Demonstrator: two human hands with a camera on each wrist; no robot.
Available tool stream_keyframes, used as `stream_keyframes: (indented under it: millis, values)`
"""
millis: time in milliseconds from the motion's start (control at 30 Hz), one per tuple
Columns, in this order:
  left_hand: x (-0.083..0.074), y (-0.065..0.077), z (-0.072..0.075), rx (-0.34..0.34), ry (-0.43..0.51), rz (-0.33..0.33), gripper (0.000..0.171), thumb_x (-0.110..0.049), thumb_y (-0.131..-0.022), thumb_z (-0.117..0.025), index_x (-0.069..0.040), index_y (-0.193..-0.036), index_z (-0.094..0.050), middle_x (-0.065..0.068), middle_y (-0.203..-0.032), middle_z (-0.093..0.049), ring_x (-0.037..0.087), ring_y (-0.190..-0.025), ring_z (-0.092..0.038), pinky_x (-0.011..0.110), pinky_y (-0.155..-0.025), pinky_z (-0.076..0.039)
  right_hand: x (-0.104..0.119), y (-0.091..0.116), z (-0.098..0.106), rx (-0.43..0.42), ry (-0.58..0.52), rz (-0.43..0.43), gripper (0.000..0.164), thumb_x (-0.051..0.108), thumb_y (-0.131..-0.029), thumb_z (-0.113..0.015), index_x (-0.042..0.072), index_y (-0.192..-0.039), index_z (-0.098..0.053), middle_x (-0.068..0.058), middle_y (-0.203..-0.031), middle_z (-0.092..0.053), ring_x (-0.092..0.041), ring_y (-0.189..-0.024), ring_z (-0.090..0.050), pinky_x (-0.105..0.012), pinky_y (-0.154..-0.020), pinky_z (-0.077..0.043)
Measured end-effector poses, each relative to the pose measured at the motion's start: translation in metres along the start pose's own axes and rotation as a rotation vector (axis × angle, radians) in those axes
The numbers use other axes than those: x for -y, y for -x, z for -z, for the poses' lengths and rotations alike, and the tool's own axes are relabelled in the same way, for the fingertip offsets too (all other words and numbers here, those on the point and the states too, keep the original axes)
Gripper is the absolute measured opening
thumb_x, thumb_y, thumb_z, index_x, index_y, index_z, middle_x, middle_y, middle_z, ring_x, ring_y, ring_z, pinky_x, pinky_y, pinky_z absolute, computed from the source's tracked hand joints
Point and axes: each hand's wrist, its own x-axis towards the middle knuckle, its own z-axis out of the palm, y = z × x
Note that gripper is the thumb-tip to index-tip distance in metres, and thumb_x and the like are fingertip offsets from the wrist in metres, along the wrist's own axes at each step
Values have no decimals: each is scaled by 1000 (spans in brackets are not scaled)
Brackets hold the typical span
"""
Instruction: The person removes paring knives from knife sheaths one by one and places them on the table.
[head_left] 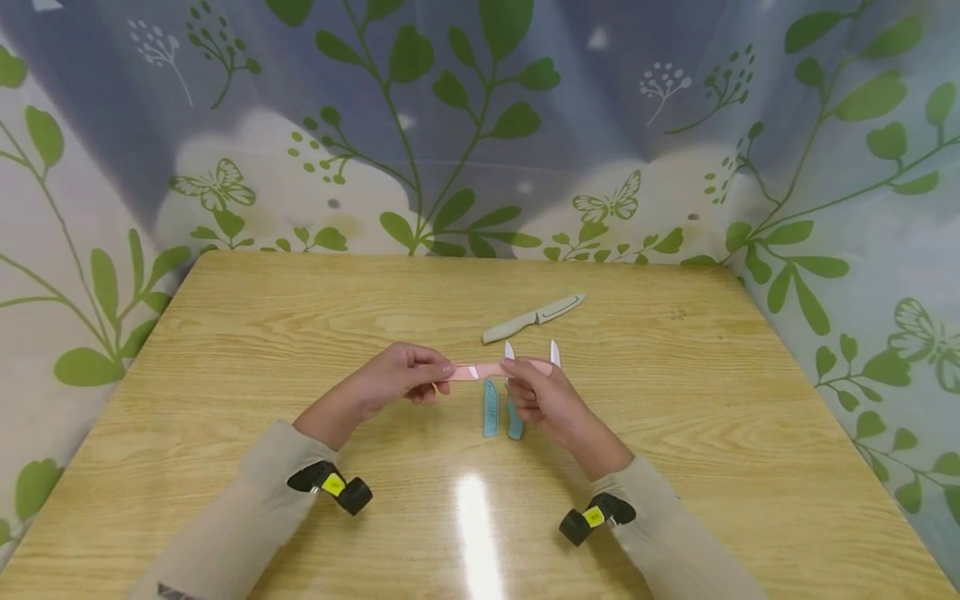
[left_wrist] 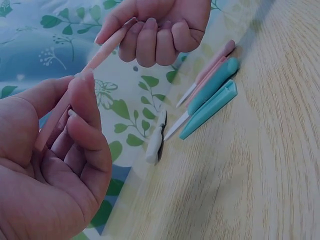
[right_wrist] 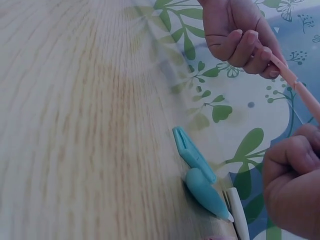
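Observation:
Above the table, my left hand (head_left: 405, 375) pinches a pink knife sheath (head_left: 459, 374) by its left end. A small pink knife (head_left: 491, 369) is gripped by its handle in my right hand (head_left: 543, 396). A short strip of white blade shows between handle and sheath; the rest of the blade is inside. Below the hands lie a teal knife (left_wrist: 215, 82) and its separate teal sheath (head_left: 491, 408). Beside them in the left wrist view is a second pink knife (left_wrist: 216, 62) with a pink piece alongside, mostly hidden by my right hand in the head view.
A cream knife (head_left: 513, 327), with a cover over its blade, lies farther back on the wooden table (head_left: 337, 300). A leaf-patterned curtain (head_left: 465, 167) hangs around the table's back and sides. Bright light reflects off the table's front.

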Motion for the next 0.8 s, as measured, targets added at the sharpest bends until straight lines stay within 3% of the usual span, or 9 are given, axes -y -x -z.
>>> stream_keyframes:
  millis: [233, 400, 533, 800]
  values:
    - [-1, 1, 1, -10, -27, -23, 25, -17, -96, -57, 3, -109, -65, 1, -77, -66, 10, -60, -56, 24, -56, -45, 0, 0, 4, -41, 114, 38, 37, 21, -99, -50, 8, -65, -53, 6, -52, -41, -7, -43, -27, -23, -40, -16]
    - [2, 2, 5, -19, -52, -37, 26, -19, -96, -58, 3, -107, -66, 8, -82, -68, 14, -63, -59, 25, -58, -46, 0, 0, 9, -109, 215, -2, 25, 22, -95, -59, 0, -94, -68, 6, -65, -65, -5, -47, -44, -19, -37, -24]
    - [5, 2, 8, -23, -45, -40, 26, -18, -96, -58, 4, -108, -65, 7, -83, -69, 15, -64, -59, 25, -57, -45, 2, 0, 10, -110, 206, -41, 30, 20, -94, -61, -5, -112, -64, 7, -77, -73, -6, -55, -58, -18, -39, -26]
    - [6, 4, 10, -21, -38, -26, 27, -18, -96, -57, 4, -111, -65, 1, -85, -73, 12, -66, -63, 25, -59, -46, 3, 1, 13, -93, 166, -60, 31, 16, -94, -61, -8, -114, -61, 5, -77, -74, -9, -71, -68, -18, -41, -28]
